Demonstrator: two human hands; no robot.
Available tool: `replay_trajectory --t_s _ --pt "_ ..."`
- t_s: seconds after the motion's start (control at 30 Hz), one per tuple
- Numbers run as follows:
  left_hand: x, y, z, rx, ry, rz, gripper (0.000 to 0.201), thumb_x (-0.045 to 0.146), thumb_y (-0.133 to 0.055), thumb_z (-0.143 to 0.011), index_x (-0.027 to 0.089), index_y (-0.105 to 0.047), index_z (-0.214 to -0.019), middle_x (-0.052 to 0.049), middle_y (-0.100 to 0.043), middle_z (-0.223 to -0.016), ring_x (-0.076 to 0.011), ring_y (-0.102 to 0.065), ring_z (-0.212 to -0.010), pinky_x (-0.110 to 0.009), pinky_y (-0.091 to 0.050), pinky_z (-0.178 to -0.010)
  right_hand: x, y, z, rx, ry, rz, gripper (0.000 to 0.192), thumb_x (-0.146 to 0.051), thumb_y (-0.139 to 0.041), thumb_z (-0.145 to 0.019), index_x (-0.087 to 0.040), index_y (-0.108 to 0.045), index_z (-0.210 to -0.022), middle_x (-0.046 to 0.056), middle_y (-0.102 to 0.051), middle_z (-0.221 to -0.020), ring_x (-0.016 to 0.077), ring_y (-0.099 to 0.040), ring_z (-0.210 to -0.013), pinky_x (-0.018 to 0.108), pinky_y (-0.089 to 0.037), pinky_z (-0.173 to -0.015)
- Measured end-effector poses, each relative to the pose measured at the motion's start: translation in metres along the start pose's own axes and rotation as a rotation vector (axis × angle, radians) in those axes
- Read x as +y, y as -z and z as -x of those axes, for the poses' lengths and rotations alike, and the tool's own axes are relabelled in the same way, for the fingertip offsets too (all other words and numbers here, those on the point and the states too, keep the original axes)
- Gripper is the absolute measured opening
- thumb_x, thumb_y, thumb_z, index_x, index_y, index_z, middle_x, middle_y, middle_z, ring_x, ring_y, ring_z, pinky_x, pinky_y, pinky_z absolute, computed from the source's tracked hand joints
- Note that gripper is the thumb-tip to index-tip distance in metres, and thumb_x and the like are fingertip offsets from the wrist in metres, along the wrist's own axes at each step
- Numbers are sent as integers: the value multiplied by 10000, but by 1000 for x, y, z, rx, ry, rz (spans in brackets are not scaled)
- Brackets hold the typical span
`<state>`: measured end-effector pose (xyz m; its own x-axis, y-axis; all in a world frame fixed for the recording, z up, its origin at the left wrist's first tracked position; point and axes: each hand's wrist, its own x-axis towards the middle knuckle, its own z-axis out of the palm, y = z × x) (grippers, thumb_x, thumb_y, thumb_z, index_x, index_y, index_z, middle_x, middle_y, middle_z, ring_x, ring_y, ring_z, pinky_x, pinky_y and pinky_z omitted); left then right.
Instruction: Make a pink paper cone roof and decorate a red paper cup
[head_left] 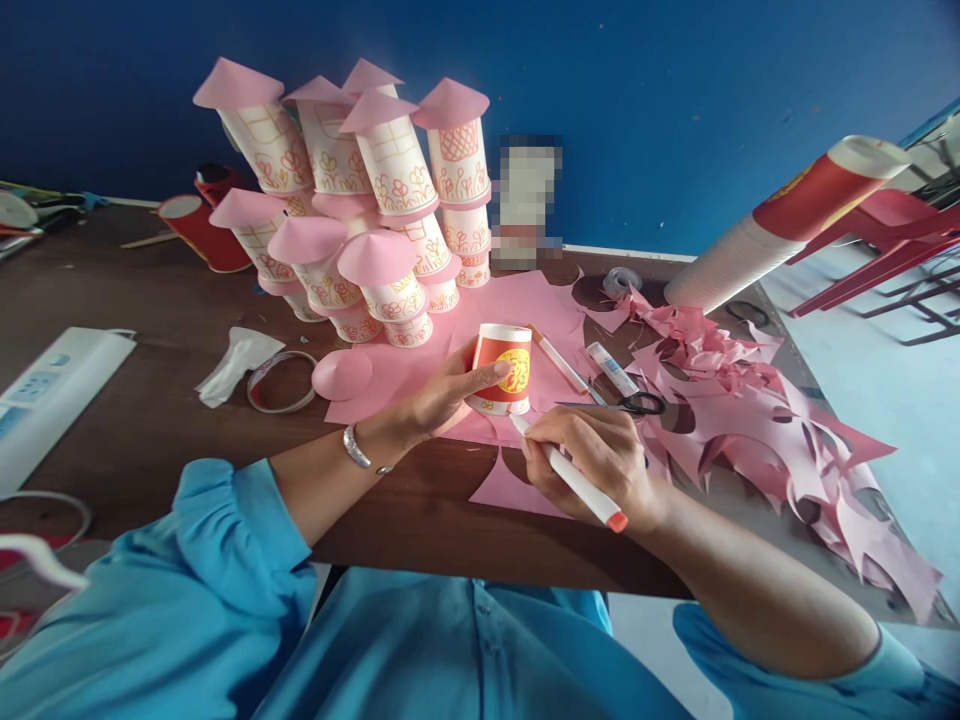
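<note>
Steadying a red paper cup on pink paper on the bench.
Left hand wraps the upturned cup; right hand grips a white marker, tip at the cup's base; scissors lie just beyond.

Left hand curled in grip; right hand fisted, pinching.

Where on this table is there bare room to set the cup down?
Bare wood lies between the power strip and the tape ring, and behind the cup towers at left. Crowded: pink scraps at right, pink sheet under the cup.
</note>
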<state>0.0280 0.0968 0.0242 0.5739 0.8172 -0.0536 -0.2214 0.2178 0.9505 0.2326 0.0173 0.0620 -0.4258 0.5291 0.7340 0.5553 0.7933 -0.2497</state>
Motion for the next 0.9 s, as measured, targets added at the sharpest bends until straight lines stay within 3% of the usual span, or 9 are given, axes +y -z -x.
replay_trajectory --t_s 0.47,0.9 --pt "9 -9 1 1 -39 -41 564 639 -805 -926 197 -710 -1264 -54 -727 -1049 -233 -684 -965 -352 -549 -842 2 -3 2 21 58 8 225 -27 -647 -967 -230 -550 -977 -43 -672 -683 122 -624 -527 255 -509 -516" --pt "11 -9 1 -38 -55 -62 666 594 -804 -942 215 -653 -1468 -85 -750 -1209 -249 -695 -1033 -346 -548 -860 3 -3 2 4 60 7 220 -37 -649 -989 -232 -549 -1004 -36 -700 -709 129 -670 -565 253 -536 -545"
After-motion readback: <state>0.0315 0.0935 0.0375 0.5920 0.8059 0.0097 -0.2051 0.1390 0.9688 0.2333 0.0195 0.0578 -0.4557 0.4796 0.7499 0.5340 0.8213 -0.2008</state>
